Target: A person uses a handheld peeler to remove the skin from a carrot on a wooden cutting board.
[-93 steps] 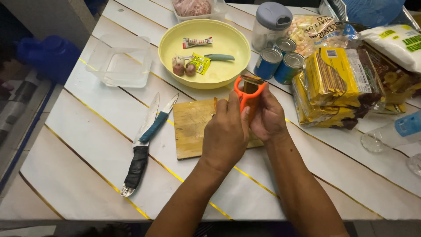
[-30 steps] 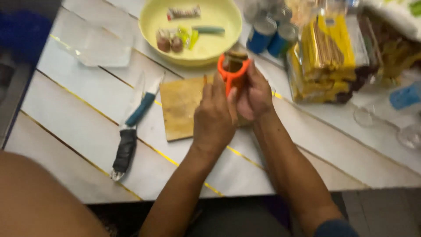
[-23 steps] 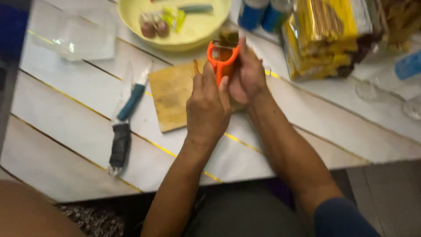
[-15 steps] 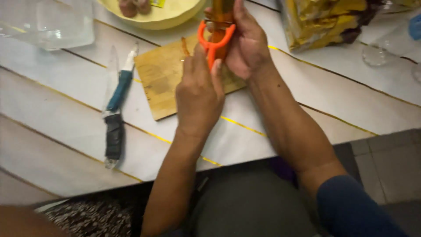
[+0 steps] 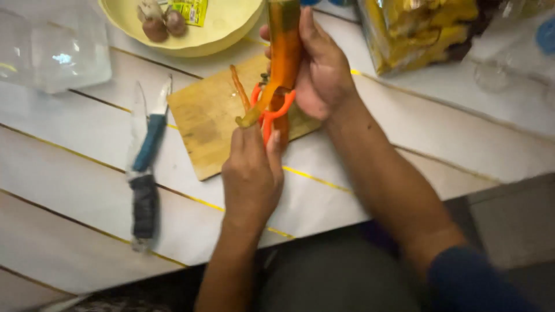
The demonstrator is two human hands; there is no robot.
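carrot (image 5: 283,40) peel job looks early-to-mid: one thin strip (image 5: 250,112) curling off by the blade, another peel strip (image 5: 238,86) already lying on the wooden cutting board (image 5: 202,121), most of the skin seems not yet off. left to right: clear plastic container (image 5: 55,49) at the far left, two knives (image 5: 144,173) lying side by side on the white plank table (image 5: 69,231), yellow bowl (image 5: 231,34) behind the board with small brown items and a packet in it. left hand (image 5: 251,173) clenched around the orange peeler (image 5: 272,110), blade against the carrot's lower end. right hand (image 5: 321,69) wraps the carrot, holding it near upright above the board's right edge. yellow snack packets (image 5: 422,29) further right
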